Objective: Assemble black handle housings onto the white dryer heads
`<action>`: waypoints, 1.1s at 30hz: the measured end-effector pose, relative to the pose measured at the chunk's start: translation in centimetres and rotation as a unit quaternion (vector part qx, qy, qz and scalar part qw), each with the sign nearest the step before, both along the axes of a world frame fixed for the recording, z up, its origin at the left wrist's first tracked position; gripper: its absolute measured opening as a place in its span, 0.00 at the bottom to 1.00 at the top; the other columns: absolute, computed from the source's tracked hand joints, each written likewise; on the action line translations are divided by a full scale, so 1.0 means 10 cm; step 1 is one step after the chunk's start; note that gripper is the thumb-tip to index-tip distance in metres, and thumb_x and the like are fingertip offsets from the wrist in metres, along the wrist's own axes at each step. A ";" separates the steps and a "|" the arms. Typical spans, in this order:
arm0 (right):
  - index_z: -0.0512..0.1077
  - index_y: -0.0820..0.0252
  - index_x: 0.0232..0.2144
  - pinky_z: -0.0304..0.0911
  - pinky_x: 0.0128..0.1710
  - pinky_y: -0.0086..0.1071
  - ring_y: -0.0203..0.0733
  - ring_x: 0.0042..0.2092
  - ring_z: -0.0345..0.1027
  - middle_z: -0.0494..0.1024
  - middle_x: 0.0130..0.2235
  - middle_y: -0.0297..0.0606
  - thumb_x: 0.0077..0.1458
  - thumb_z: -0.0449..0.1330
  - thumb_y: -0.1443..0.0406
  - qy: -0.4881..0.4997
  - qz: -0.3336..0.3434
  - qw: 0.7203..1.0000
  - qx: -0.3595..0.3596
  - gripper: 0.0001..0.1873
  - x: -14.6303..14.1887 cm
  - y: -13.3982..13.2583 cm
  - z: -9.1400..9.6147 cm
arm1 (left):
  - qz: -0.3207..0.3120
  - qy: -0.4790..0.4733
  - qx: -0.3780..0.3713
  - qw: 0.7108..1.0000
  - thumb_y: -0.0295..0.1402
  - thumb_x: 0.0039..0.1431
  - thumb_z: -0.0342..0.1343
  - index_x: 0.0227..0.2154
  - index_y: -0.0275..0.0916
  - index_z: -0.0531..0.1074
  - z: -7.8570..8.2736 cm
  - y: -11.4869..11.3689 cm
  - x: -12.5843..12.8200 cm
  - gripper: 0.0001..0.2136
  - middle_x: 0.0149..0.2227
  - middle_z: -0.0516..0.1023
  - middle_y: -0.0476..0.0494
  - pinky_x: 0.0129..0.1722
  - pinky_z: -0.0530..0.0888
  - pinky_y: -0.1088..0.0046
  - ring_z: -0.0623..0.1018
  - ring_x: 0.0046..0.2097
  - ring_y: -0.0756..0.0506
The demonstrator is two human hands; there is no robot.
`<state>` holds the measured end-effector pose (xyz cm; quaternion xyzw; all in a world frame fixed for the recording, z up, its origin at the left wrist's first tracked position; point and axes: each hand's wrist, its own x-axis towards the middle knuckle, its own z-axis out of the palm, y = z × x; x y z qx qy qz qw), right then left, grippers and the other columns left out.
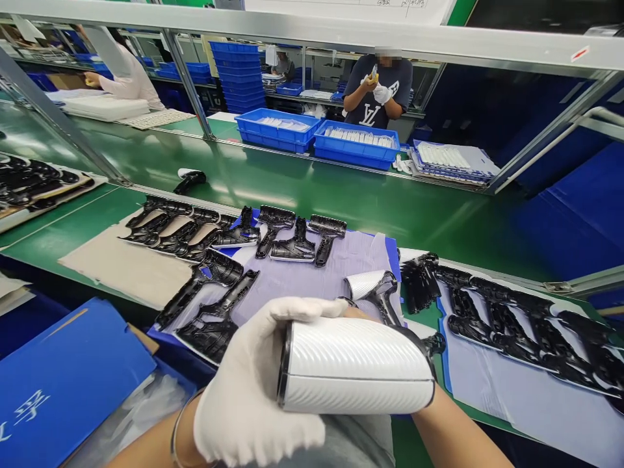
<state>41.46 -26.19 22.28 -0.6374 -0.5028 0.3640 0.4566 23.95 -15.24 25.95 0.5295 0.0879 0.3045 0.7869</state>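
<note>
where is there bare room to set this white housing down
Middle lilac sheet, between the rear black shell halves and your gloved left hand; brown sheet, before its shell halves; right lilac sheet, near side. Its far side is crowded with shell halves.

White glove (236,396) on left grip (253,383) (plus silver bangle (174,430)).

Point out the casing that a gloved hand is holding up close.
The wavy-patterned white casing nearest the camera: the left hand wraps its end, while the other casings lie set down.
</note>
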 end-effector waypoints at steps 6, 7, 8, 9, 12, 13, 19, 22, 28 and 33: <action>0.73 0.54 0.50 0.68 0.53 0.40 0.47 0.50 0.74 0.79 0.48 0.39 0.61 0.54 0.66 -0.161 0.048 0.985 0.030 0.16 0.03 0.11 0.01 | 0.014 0.031 0.020 0.999 0.30 0.32 0.77 0.45 0.50 0.78 -0.07 0.02 -0.04 0.31 0.50 0.83 0.45 0.56 0.75 0.59 0.79 0.54 0.34; 0.73 0.54 0.49 0.69 0.51 0.39 0.46 0.49 0.74 0.80 0.47 0.39 0.62 0.53 0.66 -0.174 0.045 0.983 0.029 0.15 0.03 0.12 0.00 | 0.016 0.038 0.025 0.999 0.32 0.33 0.77 0.45 0.51 0.77 -0.08 0.02 -0.05 0.31 0.50 0.83 0.45 0.56 0.75 0.59 0.79 0.54 0.34; 0.73 0.54 0.49 0.69 0.50 0.38 0.46 0.48 0.75 0.80 0.47 0.38 0.63 0.52 0.66 -0.188 0.041 0.981 0.031 0.15 0.03 0.13 -0.01 | 0.018 0.043 0.029 0.998 0.33 0.33 0.77 0.45 0.51 0.77 -0.08 0.02 -0.06 0.31 0.50 0.82 0.46 0.56 0.75 0.60 0.79 0.54 0.34; 0.73 0.54 0.49 0.70 0.49 0.38 0.46 0.48 0.75 0.80 0.47 0.38 0.64 0.51 0.66 -0.204 0.038 0.978 0.033 0.15 0.04 0.14 -0.03 | 0.019 0.050 0.031 0.998 0.33 0.33 0.77 0.45 0.52 0.77 -0.08 0.03 -0.07 0.31 0.50 0.82 0.47 0.56 0.75 0.60 0.79 0.55 0.35; 0.71 0.53 0.52 0.70 0.50 0.38 0.47 0.53 0.74 0.79 0.52 0.39 0.64 0.52 0.65 -0.258 0.036 0.964 0.050 0.16 0.08 0.16 -0.11 | 0.020 0.055 0.041 0.997 0.35 0.34 0.77 0.46 0.53 0.77 -0.07 0.03 -0.08 0.30 0.50 0.82 0.48 0.56 0.75 0.63 0.79 0.54 0.37; 0.71 0.52 0.53 0.70 0.51 0.39 0.47 0.54 0.73 0.79 0.53 0.39 0.64 0.52 0.65 -0.275 0.038 0.959 0.059 0.17 0.10 0.17 -0.14 | 0.019 0.051 0.046 0.997 0.35 0.34 0.77 0.46 0.52 0.77 -0.07 0.03 -0.08 0.30 0.50 0.82 0.48 0.55 0.75 0.64 0.80 0.53 0.37; 0.70 0.55 0.54 0.70 0.54 0.37 0.46 0.59 0.70 0.78 0.55 0.43 0.69 0.49 0.64 -0.354 0.032 0.928 0.114 0.16 0.20 0.19 -0.19 | 0.008 0.029 0.042 0.999 0.33 0.33 0.78 0.47 0.50 0.77 -0.10 0.02 -0.04 0.32 0.51 0.82 0.46 0.57 0.74 0.65 0.79 0.55 0.38; 0.70 0.56 0.54 0.68 0.56 0.37 0.45 0.60 0.69 0.78 0.55 0.43 0.71 0.48 0.63 -0.373 0.020 0.919 0.128 0.16 0.21 0.18 -0.17 | -0.005 0.007 0.053 0.999 0.33 0.34 0.78 0.48 0.49 0.77 -0.12 0.02 -0.02 0.32 0.52 0.81 0.44 0.57 0.73 0.64 0.79 0.55 0.37; 0.70 0.55 0.53 0.66 0.57 0.39 0.46 0.60 0.68 0.77 0.56 0.43 0.71 0.48 0.65 -0.415 -0.020 0.897 0.152 0.15 0.20 0.17 -0.15 | -0.001 0.009 0.062 0.998 0.33 0.34 0.78 0.48 0.49 0.76 -0.13 0.01 -0.02 0.33 0.53 0.80 0.43 0.57 0.72 0.63 0.78 0.55 0.36; 0.71 0.57 0.52 0.66 0.55 0.37 0.45 0.61 0.67 0.78 0.54 0.45 0.71 0.47 0.67 -0.454 -0.047 0.867 0.199 0.15 0.21 0.20 -0.10 | -0.009 0.028 0.084 0.996 0.34 0.36 0.77 0.50 0.51 0.74 -0.15 0.03 -0.06 0.34 0.55 0.79 0.44 0.58 0.71 0.66 0.77 0.56 0.38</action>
